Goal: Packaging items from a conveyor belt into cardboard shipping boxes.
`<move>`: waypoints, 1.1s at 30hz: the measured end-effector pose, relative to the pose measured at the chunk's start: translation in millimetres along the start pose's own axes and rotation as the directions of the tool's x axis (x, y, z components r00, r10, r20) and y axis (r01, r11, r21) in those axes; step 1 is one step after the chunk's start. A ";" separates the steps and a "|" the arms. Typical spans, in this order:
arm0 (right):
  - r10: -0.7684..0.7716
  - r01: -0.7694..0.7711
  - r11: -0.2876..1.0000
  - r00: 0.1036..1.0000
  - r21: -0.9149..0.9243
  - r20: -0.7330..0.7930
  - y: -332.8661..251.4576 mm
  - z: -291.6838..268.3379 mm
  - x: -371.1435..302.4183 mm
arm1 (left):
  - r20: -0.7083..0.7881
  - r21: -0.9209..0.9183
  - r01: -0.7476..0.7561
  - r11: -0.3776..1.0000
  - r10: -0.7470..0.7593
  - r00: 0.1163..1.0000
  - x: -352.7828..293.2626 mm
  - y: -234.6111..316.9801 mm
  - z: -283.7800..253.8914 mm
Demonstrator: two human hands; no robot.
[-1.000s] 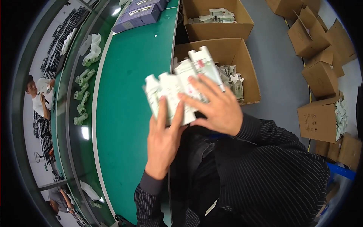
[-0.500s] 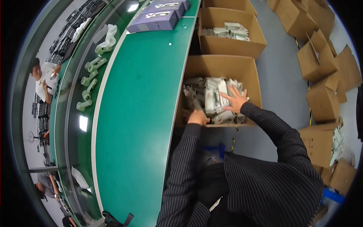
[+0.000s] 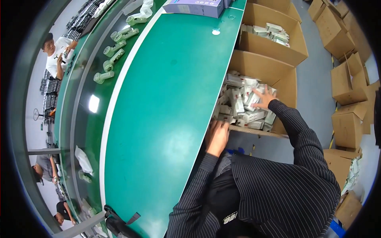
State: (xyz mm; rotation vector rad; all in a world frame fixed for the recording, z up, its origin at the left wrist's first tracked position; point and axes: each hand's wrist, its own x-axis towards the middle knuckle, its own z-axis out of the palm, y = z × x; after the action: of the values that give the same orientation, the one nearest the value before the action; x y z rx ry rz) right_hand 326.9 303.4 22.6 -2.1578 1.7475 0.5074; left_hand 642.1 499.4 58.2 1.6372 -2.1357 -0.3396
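A large cardboard box stands beside the green table, holding a jumbled heap of small white packages. Over the right part of the heap lies my right hand, open, its fingers spread on the packages. My left hand is at the box's near left corner, by the table edge. Its fingers bend over the rim and appear to grip it; the fingertips are partly blurred.
The green table runs along my left, with purple boxes at its far end. Behind it a conveyor carries pale green handheld parts. Another cardboard box of packages stands beyond mine. More cartons line the right. People work across the conveyor.
My left hand has come out of the heap to the box's near rim. My right hand stays spread on the packages, which lie more spread out. The view has shifted.
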 end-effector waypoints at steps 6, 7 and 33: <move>-0.445 0.313 0.834 0.868 0.455 0.218 -56.7 -5.2 -169.7 | 0.093 -0.473 0.279 0.836 -0.268 0.959 -5.8 -28.3 9.5; -0.332 0.244 0.872 0.932 0.424 0.147 -68.2 -4.5 -189.2 | 0.067 -0.722 0.316 0.616 -0.393 0.917 2.8 -22.3 -0.2; 0.112 -0.101 0.993 0.978 0.067 -0.176 -104.2 38.4 -211.0 | -0.018 -0.525 0.146 0.839 -0.182 0.983 -24.3 -58.8 14.1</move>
State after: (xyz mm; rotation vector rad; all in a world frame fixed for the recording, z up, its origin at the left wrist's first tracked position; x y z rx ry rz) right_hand 386.1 524.8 88.5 -2.1357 1.9556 0.2910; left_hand 690.9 505.7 15.5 1.4750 -1.6512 -0.8272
